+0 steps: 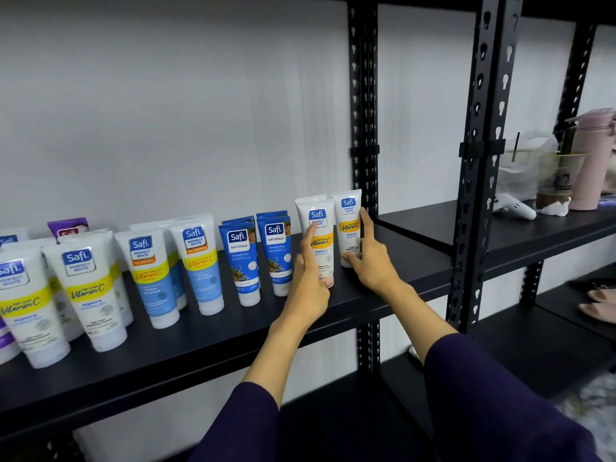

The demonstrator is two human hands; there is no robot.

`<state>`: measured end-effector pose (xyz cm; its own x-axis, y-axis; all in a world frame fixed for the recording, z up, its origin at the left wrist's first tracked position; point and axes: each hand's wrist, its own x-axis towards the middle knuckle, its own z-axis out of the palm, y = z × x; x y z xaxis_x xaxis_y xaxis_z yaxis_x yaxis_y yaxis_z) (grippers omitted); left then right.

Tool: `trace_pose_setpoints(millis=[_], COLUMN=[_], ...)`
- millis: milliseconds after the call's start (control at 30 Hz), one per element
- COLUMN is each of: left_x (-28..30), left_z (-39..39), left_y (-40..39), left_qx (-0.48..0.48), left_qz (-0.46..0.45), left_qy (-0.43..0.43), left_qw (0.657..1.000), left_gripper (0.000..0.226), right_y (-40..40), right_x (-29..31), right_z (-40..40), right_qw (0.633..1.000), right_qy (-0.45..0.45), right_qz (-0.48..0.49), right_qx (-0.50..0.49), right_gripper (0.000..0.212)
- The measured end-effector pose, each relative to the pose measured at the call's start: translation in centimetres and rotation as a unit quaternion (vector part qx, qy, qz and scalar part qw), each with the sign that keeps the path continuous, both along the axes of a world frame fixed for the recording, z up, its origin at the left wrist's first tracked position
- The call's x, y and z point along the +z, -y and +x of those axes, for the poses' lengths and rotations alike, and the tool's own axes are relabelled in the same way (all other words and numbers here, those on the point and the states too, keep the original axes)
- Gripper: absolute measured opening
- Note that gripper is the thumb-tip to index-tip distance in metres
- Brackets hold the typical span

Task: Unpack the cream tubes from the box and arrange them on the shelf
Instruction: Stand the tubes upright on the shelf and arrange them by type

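Black metal shelf [206,345], running from the left edge to a perforated upright at the right end. Along it, standing cap-down in short files front to back: white tubes with yellow bands [87,288] nearest the left end, a purple tube [68,228] behind them; then white-and-light-blue tubes [151,278]; then dark blue tubes [242,261]; then two white tubes with orange bands [348,225] at the right end, near the back edge. Front edge bare below the blue tubes. Beyond the upright, a second black shelf [520,235] bearing a pink bottle [591,161], a plastic cup [555,176] and a white device [515,206].
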<state>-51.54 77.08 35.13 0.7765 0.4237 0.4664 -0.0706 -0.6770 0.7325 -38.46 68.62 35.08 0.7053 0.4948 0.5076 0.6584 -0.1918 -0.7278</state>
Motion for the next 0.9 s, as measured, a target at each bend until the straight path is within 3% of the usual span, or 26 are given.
trace_pose_setpoints(millis=[500,767,900], left_x=[0.2,0.6,3.3], left_z=[-0.8,-3.6,-6.1], left_y=[0.9,2.1,2.1], left_qx=[0.024,0.007,0.024], left_qz=[-0.005,0.012,0.048], left_qy=[0.016,0.028,0.033], left_qw=[1.000,0.999,0.998], left_gripper=[0.104,0.083,0.044], right_y=[0.6,2.4,3.1], right_x=[-0.4,-0.2,2.6], right_z=[-1.0,-4.7,-7.7], right_qw=[0.999,0.993,0.986], right_qy=[0.002,0.051,0.120], right_qz=[-0.017,0.004,0.014], right_qx=[-0.046,-0.106,-0.117], right_gripper=[0.094,0.038,0.027])
